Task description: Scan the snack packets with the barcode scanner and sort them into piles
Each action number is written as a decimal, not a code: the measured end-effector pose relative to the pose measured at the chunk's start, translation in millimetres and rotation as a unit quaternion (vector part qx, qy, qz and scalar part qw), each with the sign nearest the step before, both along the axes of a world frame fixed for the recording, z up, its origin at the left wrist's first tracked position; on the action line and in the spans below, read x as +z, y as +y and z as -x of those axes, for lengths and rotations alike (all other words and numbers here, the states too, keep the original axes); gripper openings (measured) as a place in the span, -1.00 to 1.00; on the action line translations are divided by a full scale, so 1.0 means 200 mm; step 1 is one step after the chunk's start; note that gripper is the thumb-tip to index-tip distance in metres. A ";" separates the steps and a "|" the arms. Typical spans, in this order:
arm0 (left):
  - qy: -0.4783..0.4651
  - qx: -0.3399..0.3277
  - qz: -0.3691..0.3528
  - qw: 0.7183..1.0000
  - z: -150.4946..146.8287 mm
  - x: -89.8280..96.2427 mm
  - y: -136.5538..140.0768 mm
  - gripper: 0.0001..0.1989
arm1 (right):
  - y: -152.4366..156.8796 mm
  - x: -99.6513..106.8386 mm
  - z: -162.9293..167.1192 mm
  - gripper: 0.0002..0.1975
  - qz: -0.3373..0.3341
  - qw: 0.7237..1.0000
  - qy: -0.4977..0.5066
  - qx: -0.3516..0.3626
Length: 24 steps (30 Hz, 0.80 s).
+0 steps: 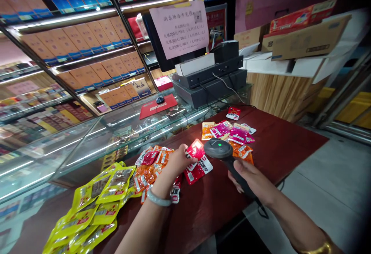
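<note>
Roughly mid-run: left hand (176, 161) fingers pinch a red packet (195, 149) under the scanner (218, 148) gripped in right hand (251, 178); far pile (232, 134) looks done, yellow packs (95, 204) near-left untouched.

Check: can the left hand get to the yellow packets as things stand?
Probably yes. The left hand holds a small red packet, but the yellow packets lie uncovered on the table beside that forearm.

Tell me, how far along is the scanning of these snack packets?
Judging by layout, the far pink and orange packets may be done. In hand: left hand holds a red packet under the barcode scanner in the right hand. The yellow packets and nearer orange ones look left.
</note>
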<state>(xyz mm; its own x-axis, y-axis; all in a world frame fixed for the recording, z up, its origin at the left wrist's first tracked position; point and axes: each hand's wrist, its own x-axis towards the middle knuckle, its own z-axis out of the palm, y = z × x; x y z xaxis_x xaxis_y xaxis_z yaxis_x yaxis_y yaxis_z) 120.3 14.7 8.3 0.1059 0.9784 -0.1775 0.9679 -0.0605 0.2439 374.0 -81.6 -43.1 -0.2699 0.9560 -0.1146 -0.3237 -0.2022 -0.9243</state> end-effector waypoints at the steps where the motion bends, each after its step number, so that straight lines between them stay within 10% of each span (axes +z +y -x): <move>1: 0.037 -0.001 0.005 0.999 0.03 0.03 0.00 -0.49 | 0.00 -0.01 0.00 -0.55 0.004 1.000 0.000 0.002; 8: 0.141 -0.009 -0.134 0.981 -0.05 0.07 0.20 -0.49 | -0.01 -0.05 -0.02 -0.49 0.025 1.000 -0.009 0.012; 16: 0.025 0.053 -0.045 0.997 -0.50 -0.17 0.56 -0.28 | -0.05 -0.02 -0.07 -0.40 0.050 0.998 -0.026 -0.007; 24: -0.027 0.059 -0.022 0.998 -0.32 -0.13 0.48 -0.46 | -0.04 -0.04 -0.09 -0.50 0.053 0.998 0.005 -0.029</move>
